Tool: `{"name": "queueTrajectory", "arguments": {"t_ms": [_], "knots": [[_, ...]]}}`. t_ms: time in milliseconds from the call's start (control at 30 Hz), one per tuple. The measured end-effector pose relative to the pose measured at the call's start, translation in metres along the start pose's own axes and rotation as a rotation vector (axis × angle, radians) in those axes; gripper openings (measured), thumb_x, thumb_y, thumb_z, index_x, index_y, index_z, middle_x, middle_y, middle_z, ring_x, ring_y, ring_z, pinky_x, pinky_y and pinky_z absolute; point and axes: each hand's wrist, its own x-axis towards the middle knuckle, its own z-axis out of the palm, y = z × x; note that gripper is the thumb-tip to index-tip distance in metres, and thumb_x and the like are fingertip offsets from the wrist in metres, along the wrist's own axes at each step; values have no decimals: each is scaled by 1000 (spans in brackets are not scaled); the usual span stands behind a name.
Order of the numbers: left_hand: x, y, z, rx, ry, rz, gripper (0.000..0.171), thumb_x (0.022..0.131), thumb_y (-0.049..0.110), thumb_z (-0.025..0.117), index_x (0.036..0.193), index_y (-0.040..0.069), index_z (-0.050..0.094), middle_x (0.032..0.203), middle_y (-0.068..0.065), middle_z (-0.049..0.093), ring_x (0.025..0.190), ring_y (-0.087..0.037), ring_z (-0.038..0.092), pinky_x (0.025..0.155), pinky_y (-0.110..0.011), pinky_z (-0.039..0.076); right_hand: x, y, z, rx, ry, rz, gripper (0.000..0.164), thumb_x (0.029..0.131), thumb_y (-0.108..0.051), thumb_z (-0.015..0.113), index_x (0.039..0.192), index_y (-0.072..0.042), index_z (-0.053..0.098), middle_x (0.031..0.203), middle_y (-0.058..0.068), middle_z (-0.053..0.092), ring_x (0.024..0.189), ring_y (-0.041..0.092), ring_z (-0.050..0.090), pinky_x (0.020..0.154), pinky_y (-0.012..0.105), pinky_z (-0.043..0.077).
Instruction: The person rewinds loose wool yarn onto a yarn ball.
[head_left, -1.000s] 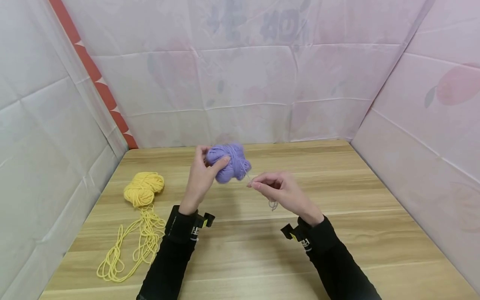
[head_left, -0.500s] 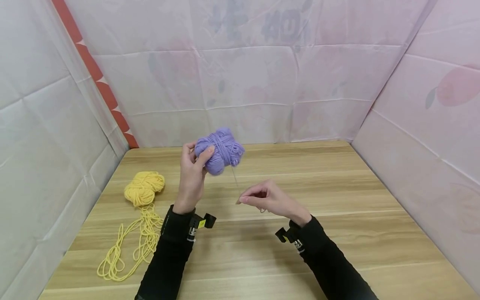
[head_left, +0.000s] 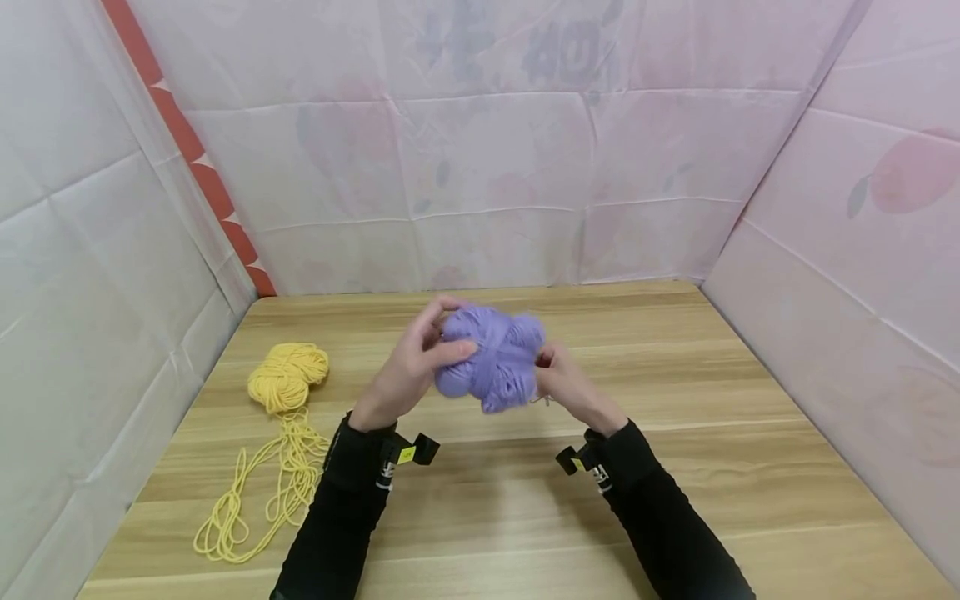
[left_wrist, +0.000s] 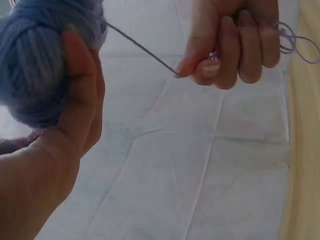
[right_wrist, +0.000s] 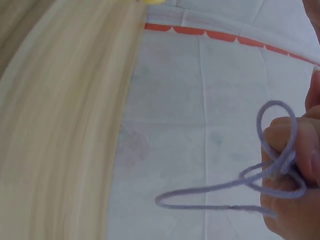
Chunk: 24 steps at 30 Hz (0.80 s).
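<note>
A purple ball of yarn [head_left: 495, 354] is held up above the table by my left hand [head_left: 408, 367], its thumb across the near face and the fingers behind. My right hand [head_left: 573, 387] is just right of the ball, its fingertips partly hidden behind it in the head view. In the left wrist view a taut strand [left_wrist: 142, 48] runs from the ball to the pinched thumb and forefinger of the right hand [left_wrist: 232, 45], whose other fingers are curled. Loose loops of the yarn's tail [right_wrist: 275, 175] stick out of that fist in the right wrist view.
On the left of the wooden table [head_left: 660, 500] lies a yellow ball of yarn [head_left: 288, 377], with a tangle of loose yellow yarn [head_left: 281, 483] trailing toward the near edge. Pale cloth walls [head_left: 487, 167] enclose the back and both sides.
The purple ball rose to the left with the left hand, then came back down to the right and turned. The right hand dipped toward the near edge and is now beside the ball.
</note>
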Motion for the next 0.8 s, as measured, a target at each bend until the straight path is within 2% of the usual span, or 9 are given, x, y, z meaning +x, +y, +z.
{"name": "queueTrajectory", "arguments": {"t_ms": [67, 167, 233, 333, 467, 600, 700, 800], "knots": [[0, -2, 1, 106, -66, -47, 40, 90, 6, 58, 127, 9, 42, 107, -8, 61, 89, -18, 65, 76, -35, 59, -1, -3, -4, 15, 47, 6, 28, 87, 3, 49, 71, -19, 57, 63, -12, 50, 52, 3, 44, 48, 19, 39], [2, -5, 2, 257, -132, -95, 43, 89, 11, 64, 126, 10, 43, 111, -13, 59, 96, -22, 63, 80, -39, 58, -3, -9, -10, 38, 79, 0, 23, 93, -5, 54, 77, -19, 62, 70, -10, 59, 55, 3, 50, 48, 18, 43], [4, -8, 3, 340, -147, -113, 44, 88, 13, 67, 125, 12, 44, 114, -14, 58, 100, -23, 62, 84, -38, 58, -5, -14, -12, 44, 104, 2, 13, 95, -16, 58, 86, -19, 67, 73, -9, 63, 56, 3, 53, 47, 18, 44], [7, -12, 4, 430, -138, -113, 44, 86, 13, 71, 123, 14, 45, 116, -13, 58, 103, -23, 61, 85, -35, 57, -8, -19, -14, 20, 150, -22, 15, 96, -26, 60, 88, -16, 66, 68, -9, 58, 53, 3, 47, 45, 18, 38], [9, -17, 5, 510, -88, -102, 46, 84, 14, 73, 122, 13, 46, 117, -11, 58, 104, -23, 60, 83, -32, 58, -10, -23, -14, -19, 198, -108, 16, 97, -21, 58, 93, -7, 65, 61, -5, 47, 50, 5, 35, 44, 24, 28], [10, -20, 5, 598, -6, -93, 48, 83, 15, 74, 122, 11, 46, 115, -14, 60, 100, -24, 61, 77, -30, 58, -14, -27, -10, -41, 225, -171, 20, 98, -18, 57, 99, 0, 64, 59, -4, 42, 48, 7, 32, 42, 27, 25], [11, -22, 5, 636, 80, -80, 50, 84, 18, 74, 123, 10, 44, 114, -14, 59, 95, -24, 62, 73, -30, 59, -17, -31, -7, -68, 224, -214, 21, 98, -17, 55, 103, 2, 64, 59, -5, 40, 47, 8, 32, 42, 28, 25], [13, -25, 5, 620, 195, -61, 51, 84, 20, 75, 123, 9, 43, 114, -15, 59, 94, -27, 65, 71, -31, 59, -20, -34, -4, -99, 200, -267, 20, 99, -14, 54, 105, 3, 64, 60, -4, 40, 48, 9, 33, 42, 29, 27]]}}
